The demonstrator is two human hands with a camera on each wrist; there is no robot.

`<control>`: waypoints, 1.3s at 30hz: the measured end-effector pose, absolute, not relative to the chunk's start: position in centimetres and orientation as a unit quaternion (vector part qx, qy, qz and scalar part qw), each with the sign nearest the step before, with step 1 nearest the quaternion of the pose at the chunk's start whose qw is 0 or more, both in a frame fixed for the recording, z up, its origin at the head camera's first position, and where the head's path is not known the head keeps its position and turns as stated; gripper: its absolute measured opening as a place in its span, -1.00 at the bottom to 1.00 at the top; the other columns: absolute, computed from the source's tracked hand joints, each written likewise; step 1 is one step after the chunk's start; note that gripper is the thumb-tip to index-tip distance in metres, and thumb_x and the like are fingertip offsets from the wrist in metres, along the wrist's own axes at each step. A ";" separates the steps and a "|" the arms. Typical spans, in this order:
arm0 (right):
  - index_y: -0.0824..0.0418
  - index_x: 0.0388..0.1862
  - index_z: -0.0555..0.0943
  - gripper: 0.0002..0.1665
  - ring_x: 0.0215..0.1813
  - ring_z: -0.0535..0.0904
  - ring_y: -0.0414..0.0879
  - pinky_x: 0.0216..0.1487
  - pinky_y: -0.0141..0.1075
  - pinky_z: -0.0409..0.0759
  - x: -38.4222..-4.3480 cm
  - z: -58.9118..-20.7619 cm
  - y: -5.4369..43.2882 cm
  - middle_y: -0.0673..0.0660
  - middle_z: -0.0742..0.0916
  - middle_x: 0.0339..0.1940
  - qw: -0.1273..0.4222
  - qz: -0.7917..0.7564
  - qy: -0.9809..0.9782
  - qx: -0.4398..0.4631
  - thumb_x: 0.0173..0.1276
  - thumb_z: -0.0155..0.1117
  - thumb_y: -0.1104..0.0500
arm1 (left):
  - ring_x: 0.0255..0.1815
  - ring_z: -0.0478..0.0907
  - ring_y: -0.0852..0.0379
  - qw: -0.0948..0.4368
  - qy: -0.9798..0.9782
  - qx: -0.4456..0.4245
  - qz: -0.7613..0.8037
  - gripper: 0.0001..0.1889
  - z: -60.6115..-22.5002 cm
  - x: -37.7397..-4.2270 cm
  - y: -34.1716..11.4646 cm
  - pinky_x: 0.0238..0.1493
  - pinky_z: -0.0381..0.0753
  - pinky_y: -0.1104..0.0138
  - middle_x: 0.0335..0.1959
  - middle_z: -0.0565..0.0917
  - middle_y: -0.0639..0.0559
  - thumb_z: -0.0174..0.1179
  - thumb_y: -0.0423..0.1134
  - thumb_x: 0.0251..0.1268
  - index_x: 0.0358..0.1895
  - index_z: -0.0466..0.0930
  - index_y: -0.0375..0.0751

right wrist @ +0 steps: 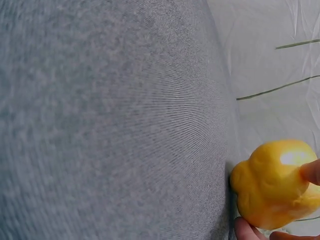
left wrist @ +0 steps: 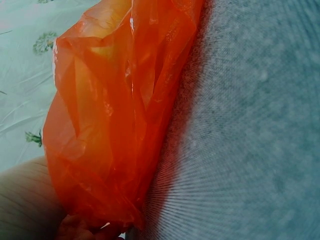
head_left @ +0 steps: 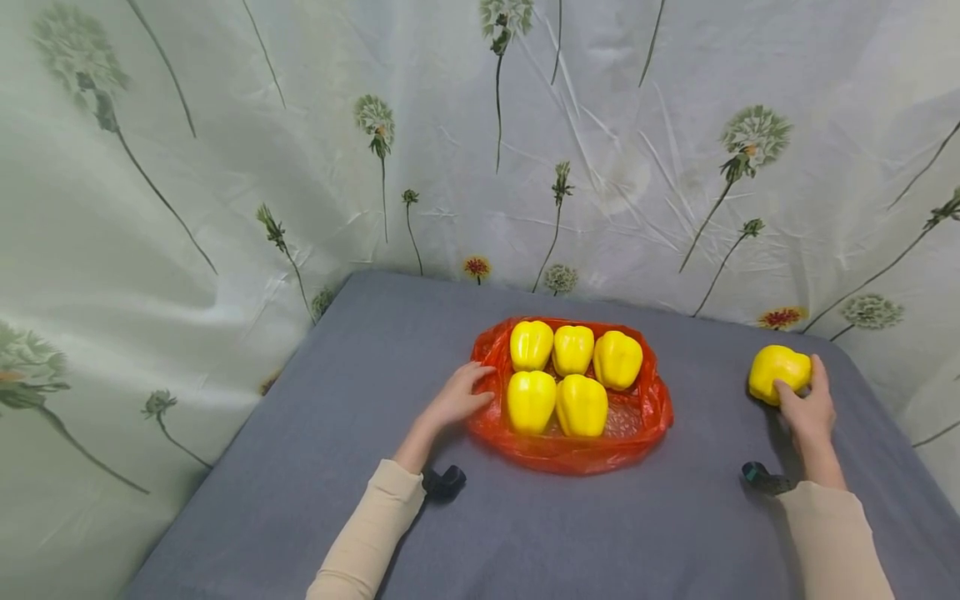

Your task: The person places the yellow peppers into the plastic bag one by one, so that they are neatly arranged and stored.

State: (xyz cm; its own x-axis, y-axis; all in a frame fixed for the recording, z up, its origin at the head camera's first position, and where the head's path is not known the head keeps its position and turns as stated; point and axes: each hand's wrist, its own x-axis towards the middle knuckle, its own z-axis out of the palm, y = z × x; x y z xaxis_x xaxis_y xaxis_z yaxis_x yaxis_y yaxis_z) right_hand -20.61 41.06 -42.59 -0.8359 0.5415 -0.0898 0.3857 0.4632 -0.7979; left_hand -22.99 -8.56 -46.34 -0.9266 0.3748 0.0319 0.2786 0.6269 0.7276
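Note:
A red plastic bag lies open on the grey table, its rim spread around several yellow bell peppers. At its left edge my left hand holds the bag's side between thumb and fingers. The left wrist view shows the bag's crinkled side, with part of the fingers hidden behind the film. Far to the right, my right hand grips another yellow bell pepper, thumb on the near side and fingers on the far side. In the right wrist view this pepper sits low, at or just above the cloth.
Grey cloth covers the table. Behind it and to the left hangs a pale curtain printed with dandelions. A dark wrist-camera mount sits by the left wrist, and another one by the right.

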 end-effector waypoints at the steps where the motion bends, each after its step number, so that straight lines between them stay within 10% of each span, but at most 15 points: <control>1: -0.04 0.52 -0.33 -0.17 0.55 -0.18 0.26 0.51 0.15 -0.15 -20.6 -42.6 41.1 0.24 -0.08 0.56 0.090 0.441 -0.850 -0.273 0.42 -0.19 0.02 | 0.43 0.16 -0.25 0.063 0.900 0.180 0.391 -0.49 -46.3 -23.0 -8.6 0.42 0.17 -0.09 0.36 0.32 -0.32 0.10 -0.24 0.25 0.27 0.36 -0.33; 9: -0.07 0.53 -0.27 -0.16 0.52 -0.06 0.29 0.43 0.02 0.24 -20.3 -42.6 40.7 0.34 0.05 0.53 0.085 0.437 -0.851 -0.278 0.40 -0.15 -0.03 | 0.42 0.17 -0.24 0.064 0.901 0.178 0.391 -0.49 -46.3 -23.1 -8.6 0.42 0.17 -0.09 0.36 0.31 -0.31 0.10 -0.24 0.25 0.27 0.37 -0.32; 12: -0.06 0.53 -0.27 -0.16 0.52 -0.01 0.27 -0.13 -0.49 0.60 -20.1 -42.4 40.4 0.35 0.06 0.53 0.084 0.440 -0.853 -0.269 0.40 -0.13 -0.03 | 0.42 0.17 -0.24 0.062 0.902 0.179 0.388 -0.48 -46.3 -23.2 -8.5 0.42 0.17 -0.08 0.36 0.32 -0.30 0.10 -0.23 0.24 0.27 0.37 -0.31; 15: -0.04 0.53 -0.28 -0.14 0.51 -0.01 0.28 -0.59 -0.80 0.23 -19.8 -42.3 40.0 0.37 0.04 0.52 0.083 0.454 -0.850 -0.252 0.40 -0.12 -0.03 | 0.42 0.18 -0.24 0.059 0.902 0.181 0.388 -0.49 -46.3 -23.2 -8.5 0.42 0.18 -0.08 0.35 0.32 -0.31 0.10 -0.23 0.24 0.27 0.37 -0.32; 31: -0.10 0.53 -0.27 -0.14 0.45 0.11 0.34 -0.47 -0.79 0.41 -18.2 -42.1 36.8 0.41 -0.04 0.52 0.080 0.532 -0.820 -0.195 0.43 -0.06 0.05 | 0.41 0.18 -0.26 0.058 0.900 0.183 0.391 -0.49 -46.4 -22.9 -8.5 0.41 0.18 -0.09 0.35 0.31 -0.34 0.11 -0.24 0.24 0.26 0.37 -0.34; 35: -0.09 0.53 -0.23 -0.13 0.14 0.55 -0.19 -0.40 -0.75 0.48 -17.7 -41.9 36.2 0.47 -0.01 0.50 0.082 0.539 -0.823 -0.160 0.42 0.00 0.07 | 0.41 0.18 -0.25 0.056 0.900 0.183 0.391 -0.49 -46.4 -23.1 -8.5 0.41 0.18 -0.08 0.35 0.32 -0.33 0.11 -0.25 0.24 0.26 0.37 -0.34; 39: -0.06 0.53 -0.20 -0.13 -0.38 0.41 -0.66 -0.40 -0.73 0.50 -17.4 -41.6 35.4 0.56 0.06 0.44 0.088 0.538 -0.826 -0.142 0.41 0.02 0.06 | 0.41 0.19 -0.25 0.054 0.901 0.184 0.389 -0.49 -46.4 -23.3 -8.4 0.42 0.18 -0.07 0.34 0.33 -0.33 0.12 -0.24 0.23 0.26 0.38 -0.34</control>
